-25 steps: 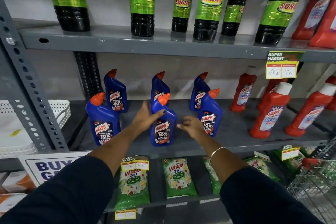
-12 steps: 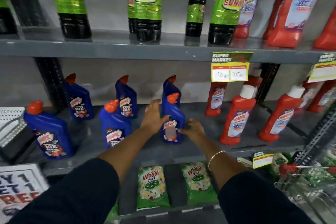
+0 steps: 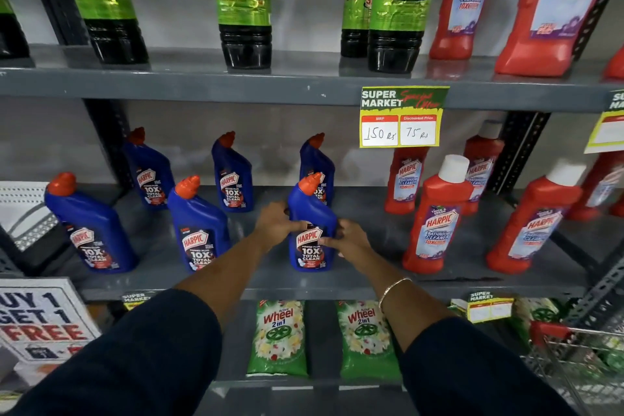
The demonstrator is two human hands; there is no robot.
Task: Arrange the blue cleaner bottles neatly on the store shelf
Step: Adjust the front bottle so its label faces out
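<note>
A blue Harpic toilet cleaner bottle (image 3: 312, 226) is standing upright near the front edge of the grey middle shelf (image 3: 371, 280), its orange cap pointing up and its label facing out. The left hand (image 3: 275, 224) is wrapping around the bottle's left side, thumb lying across the front just above the label, and the right hand (image 3: 349, 238) is pressing against its right side with fingers curled onto the label edge, so both hands are gripping the same bottle. Two more blue Harpic bottles are standing along the front edge to the left, one (image 3: 199, 230) nearby and one (image 3: 89, 230) toward the left end. Three others (image 3: 233, 176) are lining up along the back edge, one directly behind the held bottle. Toward the right end, red Harpic bathroom cleaner bottles (image 3: 435, 219) are standing apart from the blue group. A yellow price tag (image 3: 401, 121) is hanging from the upper shelf's front edge.
</note>
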